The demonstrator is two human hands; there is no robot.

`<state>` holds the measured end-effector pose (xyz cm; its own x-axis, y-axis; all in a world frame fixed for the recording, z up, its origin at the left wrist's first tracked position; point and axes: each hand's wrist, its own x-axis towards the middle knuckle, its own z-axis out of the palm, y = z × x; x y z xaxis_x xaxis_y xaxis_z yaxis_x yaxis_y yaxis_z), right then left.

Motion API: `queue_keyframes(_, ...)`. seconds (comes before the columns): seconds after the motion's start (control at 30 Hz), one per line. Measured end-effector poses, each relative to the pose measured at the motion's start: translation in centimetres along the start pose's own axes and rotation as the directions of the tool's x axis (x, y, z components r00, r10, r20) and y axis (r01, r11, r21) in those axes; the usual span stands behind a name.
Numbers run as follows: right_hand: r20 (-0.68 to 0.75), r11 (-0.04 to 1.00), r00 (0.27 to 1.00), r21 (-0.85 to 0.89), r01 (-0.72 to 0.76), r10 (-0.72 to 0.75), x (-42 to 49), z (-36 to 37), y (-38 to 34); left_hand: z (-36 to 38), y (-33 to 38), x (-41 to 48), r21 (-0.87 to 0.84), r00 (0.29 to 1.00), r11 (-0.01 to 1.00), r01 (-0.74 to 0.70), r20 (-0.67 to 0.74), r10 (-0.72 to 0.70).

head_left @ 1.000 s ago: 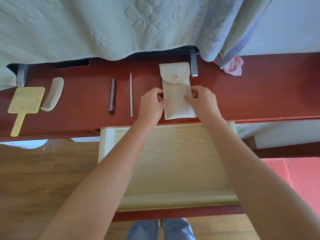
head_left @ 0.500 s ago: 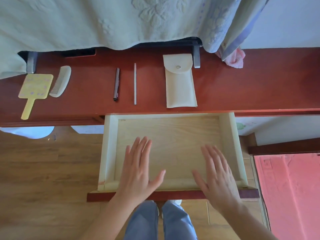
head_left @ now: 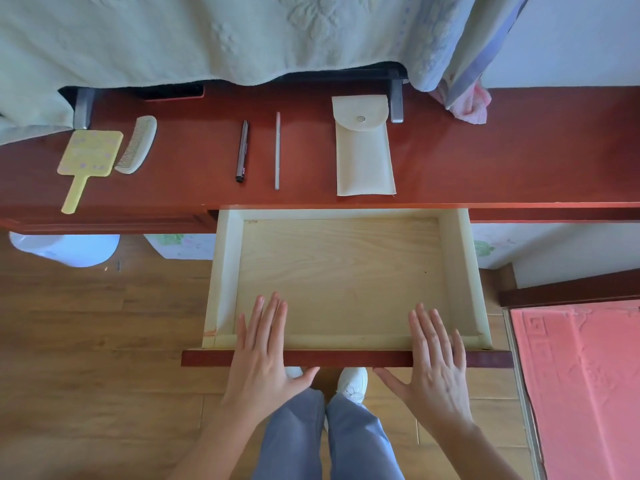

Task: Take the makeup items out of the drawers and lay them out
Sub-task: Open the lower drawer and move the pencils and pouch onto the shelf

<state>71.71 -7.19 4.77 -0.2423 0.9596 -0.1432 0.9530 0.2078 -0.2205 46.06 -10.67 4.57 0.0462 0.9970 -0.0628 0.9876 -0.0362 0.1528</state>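
A pale wooden drawer [head_left: 460, 271] stands pulled out below the red-brown desk top [head_left: 519, 157], with nothing inside it. On the desk lie a cream snap pouch [head_left: 363, 150], a thin silver pencil [head_left: 277, 150], a dark pen [head_left: 242, 152], a pale comb [head_left: 136, 144] and a yellow hand mirror [head_left: 88, 161]. My left hand [head_left: 265, 355] and my right hand [head_left: 433, 362] lie flat, fingers spread, over the drawer's red front rail [head_left: 346, 358]. Neither hand holds anything.
A pale green quilted cloth [head_left: 207, 36] hangs over the back of the desk, with a pink cloth [head_left: 472, 105] at its right. A white bin [head_left: 65, 247] stands under the desk at the left. A pink mat [head_left: 581, 386] covers the floor at the right.
Both hands let go of the pouch on the desk and drew back to the drawer's front edge. The view has shifted down a little, showing my legs and shoes.
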Motion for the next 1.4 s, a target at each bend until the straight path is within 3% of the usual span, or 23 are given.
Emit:
queue_keyframes(0.37, -0.079, 0.999, 0.997, -0.029, -0.015, 0.013, 7.1, -1.0, 0.1, -1.1, -1.0, 6.5, -0.021, 0.998, 0.998, 0.055, -0.035, -0.056)
queue_keyframes(0.6, -0.128, 0.971, 0.977, -0.190, 0.142, -0.168, 13.2, -2.9, 0.6, -1.8, -2.4, 11.7, 0.037, 0.995, 0.999, -0.006, -0.103, 0.010)
queue_keyframes(0.8, -0.146, 0.953, 0.968, -0.254, 0.163, -0.204, 16.4, -3.8, 0.8, -2.4, -3.2, 14.7, 0.080, 0.991, 0.996, -0.040, -0.124, 0.049)
queue_keyframes(1.07, -0.318, 0.964, 0.921, -0.210, 0.163, -0.225, 18.4, -2.9, 0.8, -2.1, -3.9, 17.2, 0.036, 0.957, 0.988, -0.151, -0.243, 0.155)
queue_keyframes(1.4, -0.559, 0.985, 0.817, -0.161, 0.059, -0.140, 20.5, -1.2, 0.4, -0.6, -3.6, 19.5, 0.047, 0.887, 0.992, -0.116, -0.445, 0.125)
